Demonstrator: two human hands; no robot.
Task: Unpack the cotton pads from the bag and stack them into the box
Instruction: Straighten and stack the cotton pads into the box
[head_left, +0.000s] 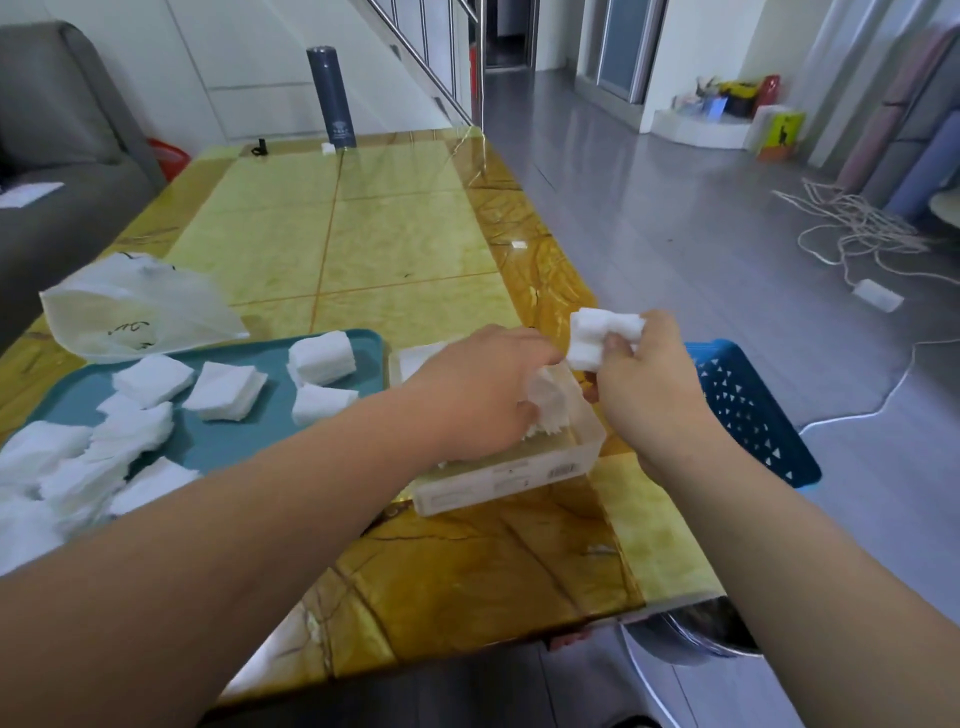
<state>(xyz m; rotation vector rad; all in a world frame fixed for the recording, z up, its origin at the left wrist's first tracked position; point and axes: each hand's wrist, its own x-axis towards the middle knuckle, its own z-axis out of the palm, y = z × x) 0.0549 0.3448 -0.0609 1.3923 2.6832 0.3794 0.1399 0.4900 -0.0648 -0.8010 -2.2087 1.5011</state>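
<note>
A clear plastic box (524, 475) sits on the table in front of me. My left hand (478, 389) reaches into it, fingers pressed on a wad of white cotton pads (548, 402) inside. My right hand (644, 384) hovers just right of the box and pinches a small stack of cotton pads (597, 338) above the box's right wall. Several loose stacks of cotton pads (223, 389) lie on a teal tray (218, 441) to the left. The crumpled translucent bag (135, 306) lies behind the tray.
A blue perforated basket (753, 415) hangs at the table's right edge beside my right hand. A dark cylindrical bottle (332, 96) stands at the far end of the yellow marble table (405, 244). A grey sofa is at the left; cords lie on the floor at the right.
</note>
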